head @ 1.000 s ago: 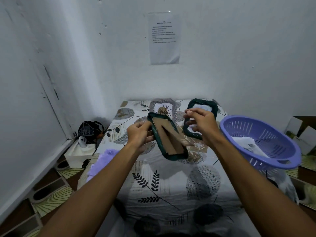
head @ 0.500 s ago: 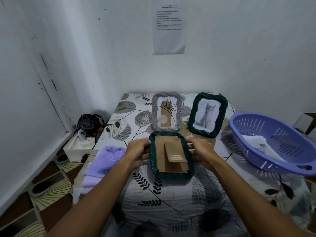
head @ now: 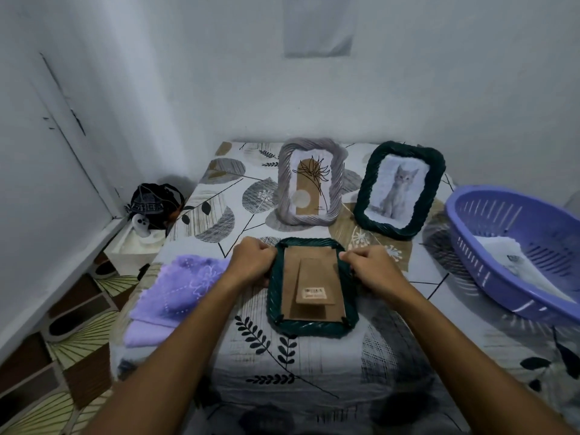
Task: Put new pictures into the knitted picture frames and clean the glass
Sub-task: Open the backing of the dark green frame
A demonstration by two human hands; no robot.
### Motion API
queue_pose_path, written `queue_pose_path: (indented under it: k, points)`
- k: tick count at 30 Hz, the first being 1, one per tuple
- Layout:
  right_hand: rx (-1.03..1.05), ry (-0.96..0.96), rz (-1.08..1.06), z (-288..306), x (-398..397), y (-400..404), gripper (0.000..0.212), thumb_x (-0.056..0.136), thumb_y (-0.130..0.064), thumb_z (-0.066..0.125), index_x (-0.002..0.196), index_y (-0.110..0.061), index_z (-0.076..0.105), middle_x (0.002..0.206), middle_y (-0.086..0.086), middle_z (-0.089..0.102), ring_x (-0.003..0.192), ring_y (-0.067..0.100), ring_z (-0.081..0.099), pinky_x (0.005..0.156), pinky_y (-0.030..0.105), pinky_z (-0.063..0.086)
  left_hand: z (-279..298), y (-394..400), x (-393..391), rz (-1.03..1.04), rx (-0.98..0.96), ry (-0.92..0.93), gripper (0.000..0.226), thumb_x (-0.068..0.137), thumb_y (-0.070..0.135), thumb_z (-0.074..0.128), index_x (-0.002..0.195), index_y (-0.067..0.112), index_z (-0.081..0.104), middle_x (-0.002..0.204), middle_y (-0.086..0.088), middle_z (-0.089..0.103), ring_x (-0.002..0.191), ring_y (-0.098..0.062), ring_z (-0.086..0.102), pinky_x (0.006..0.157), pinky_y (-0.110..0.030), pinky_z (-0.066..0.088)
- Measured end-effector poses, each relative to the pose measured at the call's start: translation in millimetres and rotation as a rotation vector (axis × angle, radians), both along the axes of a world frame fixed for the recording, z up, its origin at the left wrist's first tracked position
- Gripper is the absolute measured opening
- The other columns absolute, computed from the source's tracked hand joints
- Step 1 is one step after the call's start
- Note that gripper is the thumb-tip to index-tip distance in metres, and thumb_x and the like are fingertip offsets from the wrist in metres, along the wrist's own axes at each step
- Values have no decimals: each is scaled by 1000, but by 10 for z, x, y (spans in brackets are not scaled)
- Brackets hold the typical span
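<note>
A dark green knitted frame (head: pixel 311 285) lies face down on the leaf-print tablecloth (head: pixel 314 365), cardboard back up. The left hand (head: pixel 252 262) grips its left edge, the right hand (head: pixel 368 265) its right. Behind it stand a grey frame (head: pixel 310 182) and a cat-picture frame (head: pixel 400 189). Left of it lies a purple cloth (head: pixel 179 290), right a purple basket (head: pixel 518 249).

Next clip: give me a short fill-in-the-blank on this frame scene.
1. The dark green knitted frame under both hands lies face ____.
2. The standing dark green frame shows a ____.
3. The folded purple cloth lies beside the ____ hand.
4. The right hand grips the frame's ____ edge.

Answers: down; cat; left; right
</note>
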State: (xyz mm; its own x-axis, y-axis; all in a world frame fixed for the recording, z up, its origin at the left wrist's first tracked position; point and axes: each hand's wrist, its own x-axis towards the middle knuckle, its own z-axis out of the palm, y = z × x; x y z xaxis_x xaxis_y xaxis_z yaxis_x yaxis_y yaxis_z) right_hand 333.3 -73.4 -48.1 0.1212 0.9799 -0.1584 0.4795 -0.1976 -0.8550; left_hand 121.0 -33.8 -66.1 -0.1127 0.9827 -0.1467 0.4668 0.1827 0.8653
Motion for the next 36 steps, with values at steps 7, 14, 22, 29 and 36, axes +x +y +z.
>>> queue_pose_path:
  k: [7,14,22,29,36]
  points:
    - [10,-50,37,-72,105,87,15,91,-25,60,84,-15,69,69,-1,61,62,12,55,55,26,39,-5,73,41,-53,69,340,35,82,30,61,63,1,68,57,-10,65,59,-24,65,60,-30,54]
    - [85,-185,-43,-132,102,375,12,85,-28,67,77,-18,67,68,2,65,61,20,61,67,39,56,38,182,97,-12,111,377,35,82,40,67,65,9,67,68,-7,64,74,-25,61,64,-29,45]
    - [92,-271,-116,-283,44,535,24,75,-44,75,71,-21,71,70,-7,67,70,14,63,68,37,54,-88,260,121,50,179,391,30,75,49,74,77,19,73,82,-1,72,80,-21,63,68,-27,47]
    - [72,-316,-129,-303,37,608,32,71,-47,77,66,-17,69,66,-3,67,68,17,64,66,39,56,-126,332,128,60,176,383,27,70,44,79,70,18,71,76,-1,71,76,-20,63,66,-27,46]
    - [28,-205,-83,-286,89,639,19,74,-33,79,67,-16,73,67,1,69,58,19,59,69,43,57,-95,326,78,-8,176,293,16,73,26,82,78,12,77,73,-4,72,69,-14,63,64,-22,44]
